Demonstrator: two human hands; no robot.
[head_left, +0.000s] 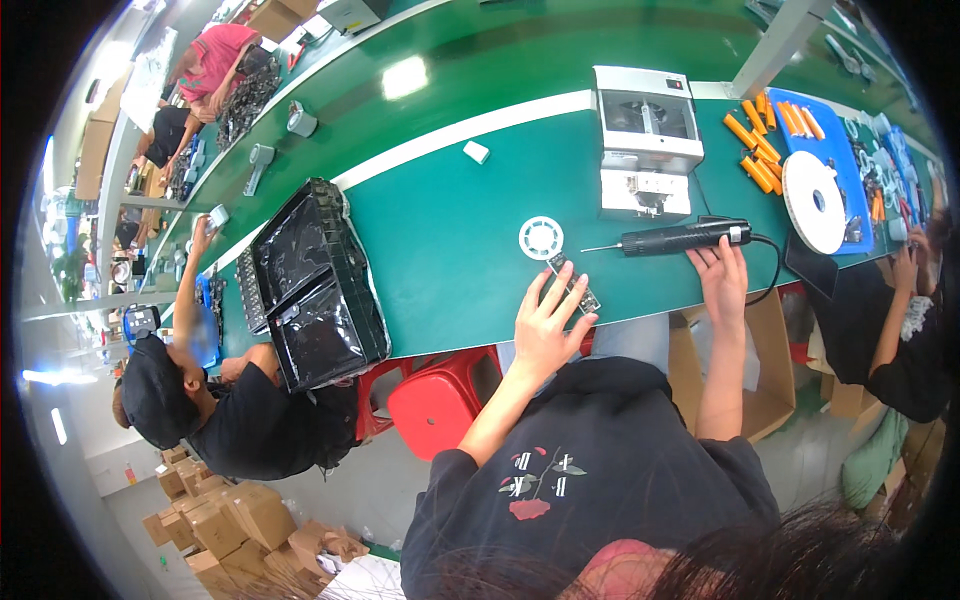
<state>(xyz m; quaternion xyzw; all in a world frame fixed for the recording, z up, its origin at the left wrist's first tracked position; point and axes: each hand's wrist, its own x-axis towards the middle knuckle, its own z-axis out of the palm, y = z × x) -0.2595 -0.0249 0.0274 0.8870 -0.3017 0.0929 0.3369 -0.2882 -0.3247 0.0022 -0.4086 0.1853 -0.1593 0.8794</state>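
On the green bench in front of me, a narrow dark circuit board (pixel 589 301) joins a white spoked ring (pixel 540 238) at its far end. My left hand (pixel 546 328) lies over the board, fingers on its left side and thumb on its near right side. A black electric screwdriver (pixel 672 239) lies crosswise, its thin bit pointing left toward the ring without touching it. The fingers of my right hand (pixel 722 278) are closed round the rear of the screwdriver body, from which a black cord runs.
A grey-white screw feeder (pixel 648 140) stands behind the screwdriver. Orange battery cells (pixel 757 145), a blue tray (pixel 855 190) and a white reel (pixel 812 203) are at right. A black bin (pixel 325 290) and a co-worker (pixel 230 410) are at left; a small white block (pixel 476 152) lies farther back.
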